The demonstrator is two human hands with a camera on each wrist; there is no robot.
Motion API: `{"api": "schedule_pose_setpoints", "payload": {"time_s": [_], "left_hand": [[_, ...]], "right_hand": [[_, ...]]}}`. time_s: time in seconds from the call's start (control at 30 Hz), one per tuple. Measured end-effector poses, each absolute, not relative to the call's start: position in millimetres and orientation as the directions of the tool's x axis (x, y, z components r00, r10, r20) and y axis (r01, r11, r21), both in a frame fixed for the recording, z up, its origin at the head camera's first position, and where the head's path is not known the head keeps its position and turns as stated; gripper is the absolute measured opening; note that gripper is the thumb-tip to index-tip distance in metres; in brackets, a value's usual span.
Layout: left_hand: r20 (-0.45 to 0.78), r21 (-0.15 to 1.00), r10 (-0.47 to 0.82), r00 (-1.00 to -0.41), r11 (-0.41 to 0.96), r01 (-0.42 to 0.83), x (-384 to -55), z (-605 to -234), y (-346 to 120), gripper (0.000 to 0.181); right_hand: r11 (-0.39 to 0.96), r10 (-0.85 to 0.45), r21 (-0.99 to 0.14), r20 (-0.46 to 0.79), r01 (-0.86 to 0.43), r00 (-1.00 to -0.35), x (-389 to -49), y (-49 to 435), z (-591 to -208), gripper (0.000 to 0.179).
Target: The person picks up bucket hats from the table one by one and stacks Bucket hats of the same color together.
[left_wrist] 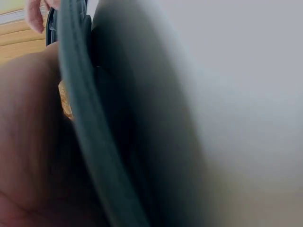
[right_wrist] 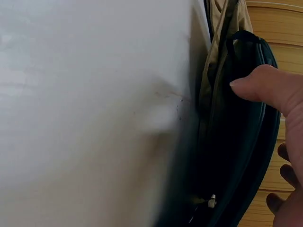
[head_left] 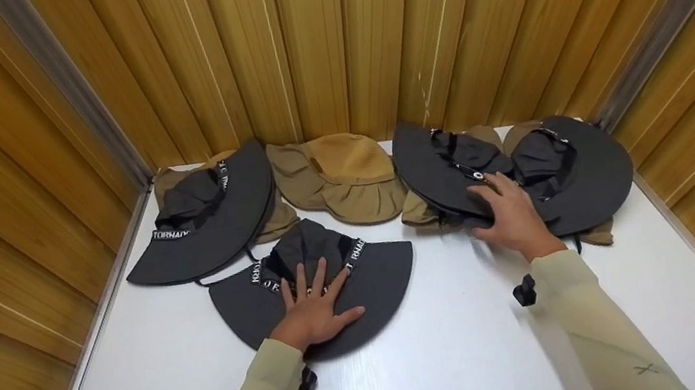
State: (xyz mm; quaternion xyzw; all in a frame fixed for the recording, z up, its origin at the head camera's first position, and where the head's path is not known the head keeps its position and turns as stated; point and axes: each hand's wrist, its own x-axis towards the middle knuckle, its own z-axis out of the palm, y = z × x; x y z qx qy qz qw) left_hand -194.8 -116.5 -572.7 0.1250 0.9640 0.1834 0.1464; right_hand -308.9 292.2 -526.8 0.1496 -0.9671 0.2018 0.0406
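A dark grey wide-brimmed hat [head_left: 383,282] with white lettering lies nearest the front. My left hand [head_left: 316,311] rests on its brim and lower crown with fingers spread; its brim edge [left_wrist: 90,109] crosses the left wrist view close up. To the right, my right hand [head_left: 513,212] is at the front edge of another dark hat [head_left: 417,158]. In the right wrist view the thumb [right_wrist: 260,85] lies across that brim's edge, with the loosely bent fingers beyond it. A firm grip on the brim does not show.
Another dark hat [head_left: 235,217] lies at back left, over tan cloth. Between the back hats sits a tan hat [head_left: 354,194] with a pleated brim. A further dark hat [head_left: 603,173] lies at far right. Wood-look panels [head_left: 312,43] wall the white table [head_left: 454,370] at back and sides.
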Motion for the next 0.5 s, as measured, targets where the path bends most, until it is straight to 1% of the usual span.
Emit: {"api": "schedule_pose_setpoints", "payload": {"time_s": [0.07, 0.17, 0.33, 0.5], "left_hand": [[-0.238, 0.395, 0.297, -0.925, 0.899, 0.187, -195.2, -572.1, -116.5, 0.084], [-0.239, 0.415, 0.299, -0.924, 0.891, 0.181, -195.1, -572.7, -117.3, 0.083], [-0.251, 0.472, 0.298, -0.921, 0.868, 0.153, -197.4, -571.8, -118.3, 0.083], [-0.231, 0.538, 0.286, -0.93, 0.834, 0.123, -200.6, -571.4, -119.1, 0.091]], "right_hand": [[0.885, -0.269, -0.366, 0.1, -0.287, -0.958, -311.8, 294.5, -529.2, 0.079], [0.897, -0.268, -0.335, 0.103, -0.288, -0.958, -315.1, 294.3, -535.6, 0.075], [0.912, -0.23, -0.304, 0.18, -0.276, -0.956, -316.0, 289.5, -542.5, 0.063], [0.915, -0.151, -0.321, 0.29, -0.245, -0.945, -314.5, 284.5, -545.5, 0.059]]}}
